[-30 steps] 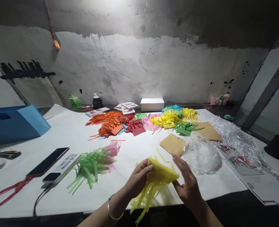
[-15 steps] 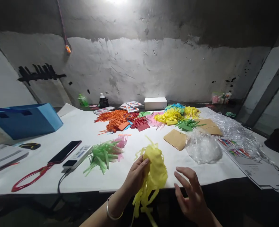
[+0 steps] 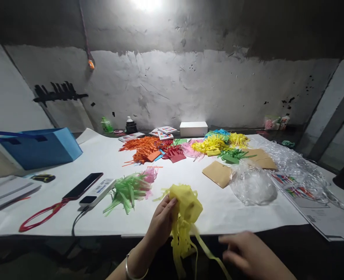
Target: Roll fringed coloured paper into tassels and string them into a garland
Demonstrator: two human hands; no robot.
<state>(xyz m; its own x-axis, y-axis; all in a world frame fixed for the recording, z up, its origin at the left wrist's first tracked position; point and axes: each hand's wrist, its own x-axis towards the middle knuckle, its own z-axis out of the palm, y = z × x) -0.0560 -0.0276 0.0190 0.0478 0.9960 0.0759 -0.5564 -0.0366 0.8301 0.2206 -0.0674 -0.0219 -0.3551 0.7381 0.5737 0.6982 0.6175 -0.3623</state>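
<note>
My left hand (image 3: pixel 160 219) is closed on a bunch of yellow tissue-paper fringe (image 3: pixel 186 204), pinching it near its upper left edge. Long cut strips dangle from the bunch past the table's front edge, and one strip trails down to the right. To the right of these strips is my right hand (image 3: pixel 244 251), blurred by motion, its fingers bent and apart with nothing visible in them. A pale green fringe bunch (image 3: pixel 128 190) lies on the white table cover left of my left hand, against a pink one (image 3: pixel 151 177).
Behind lie orange (image 3: pixel 141 147), dark red (image 3: pixel 174 153) and yellow (image 3: pixel 211 144) fringe piles. A brown paper packet (image 3: pixel 218 174) and clear plastic bag (image 3: pixel 252 184) are to the right. Leftward are a phone (image 3: pixel 84 186), a white power bank (image 3: pixel 97 192) and a blue bag (image 3: pixel 46 149).
My right hand has moved down and to the right. My left hand, with the yellow fringe, has shifted slightly left and down. One strip now stretches out to the right.
</note>
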